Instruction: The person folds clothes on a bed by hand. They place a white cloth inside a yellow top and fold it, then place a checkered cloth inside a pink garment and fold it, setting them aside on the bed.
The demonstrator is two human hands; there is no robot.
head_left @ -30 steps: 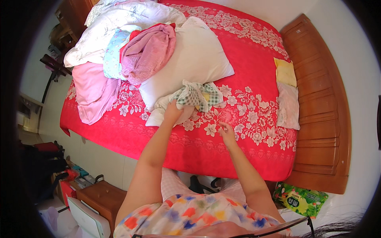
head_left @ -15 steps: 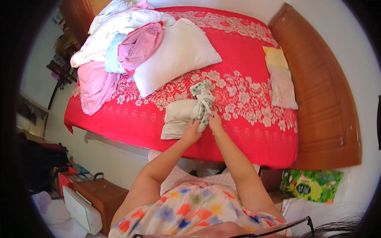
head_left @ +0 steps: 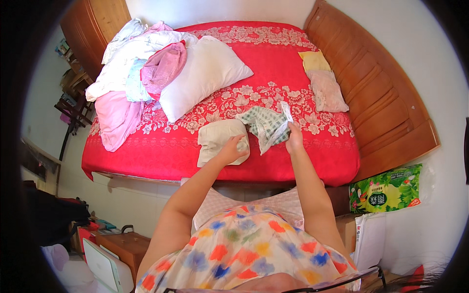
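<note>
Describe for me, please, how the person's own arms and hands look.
The left hand and right hand are ungloved, with no watch or bracelet that I can make out. Both arms are bare up to a pale top blotched with red, blue and yellow; its sleeves, if any, look short.

open stretch of red bedspread (head_left: pixel 275 66) between white pillow (head_left: pixel 210 71) and pale pink bundle (head_left: pixel 326 91), checked cloth (head_left: pixel 264 123) in front — wooden headboard (head_left: pixel 371 83) walling off the right
</note>
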